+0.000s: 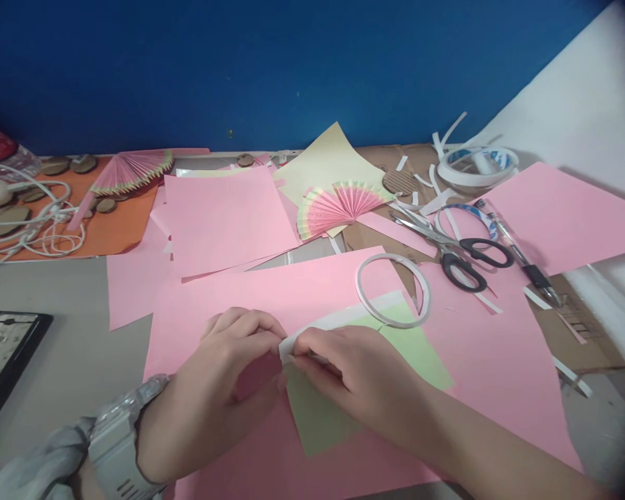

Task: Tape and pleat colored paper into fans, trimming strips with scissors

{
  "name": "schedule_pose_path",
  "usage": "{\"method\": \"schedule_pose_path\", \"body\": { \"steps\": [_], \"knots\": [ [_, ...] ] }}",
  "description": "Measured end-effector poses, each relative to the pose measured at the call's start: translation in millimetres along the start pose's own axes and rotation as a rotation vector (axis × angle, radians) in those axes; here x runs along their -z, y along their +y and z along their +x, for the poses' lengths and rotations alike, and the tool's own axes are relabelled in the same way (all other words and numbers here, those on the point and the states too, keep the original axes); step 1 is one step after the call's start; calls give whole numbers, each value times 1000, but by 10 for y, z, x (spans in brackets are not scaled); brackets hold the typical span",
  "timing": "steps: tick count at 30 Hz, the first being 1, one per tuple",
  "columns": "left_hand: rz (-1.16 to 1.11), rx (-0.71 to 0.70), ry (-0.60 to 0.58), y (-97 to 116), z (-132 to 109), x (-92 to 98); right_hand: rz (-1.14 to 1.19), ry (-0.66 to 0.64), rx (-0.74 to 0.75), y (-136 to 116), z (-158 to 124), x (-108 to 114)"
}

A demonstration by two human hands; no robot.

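Note:
A light green sheet of paper (pixel 421 347) lies on a large pink sheet (pixel 505 389), with a white strip of tape (pixel 375 305) along its far edge. At the sheet's left corner, my right hand (pixel 359 375) pinches the end of the white strip between thumb and forefinger. Facing it, my left hand (pixel 229 382) has its fingers curled, forefinger and thumb at that corner of the green paper. Exactly what lies between the left fingertips is partly hidden. A narrow roll of tape (pixel 361 281) rests just beyond the right hand, overlapping the green sheet.
Scissors (pixel 448 243), a pen (pixel 521 253) and more tape rolls (pixel 479 173) lie at the right. Folded paper fans (pixel 344 208) and pink sheets (pixel 229 222) are behind. To the left are a white cable (pixel 52 215) and a black-edged device (pixel 10 354). A blue wall (pixel 292 69) stands behind.

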State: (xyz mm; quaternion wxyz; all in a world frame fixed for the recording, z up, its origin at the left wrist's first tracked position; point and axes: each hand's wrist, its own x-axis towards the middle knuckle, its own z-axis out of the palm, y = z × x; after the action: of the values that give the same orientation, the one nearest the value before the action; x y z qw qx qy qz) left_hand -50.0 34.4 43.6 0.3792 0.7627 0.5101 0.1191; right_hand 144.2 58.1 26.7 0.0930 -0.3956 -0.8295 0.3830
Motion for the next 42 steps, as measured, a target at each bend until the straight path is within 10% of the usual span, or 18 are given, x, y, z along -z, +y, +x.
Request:
{"method": "schedule_pose_path", "body": {
  "steps": [42],
  "knots": [
    [-2, -19, 33, -44, -15, -44, -59, 5, 19, 20, -17, -37]
  ]
}}
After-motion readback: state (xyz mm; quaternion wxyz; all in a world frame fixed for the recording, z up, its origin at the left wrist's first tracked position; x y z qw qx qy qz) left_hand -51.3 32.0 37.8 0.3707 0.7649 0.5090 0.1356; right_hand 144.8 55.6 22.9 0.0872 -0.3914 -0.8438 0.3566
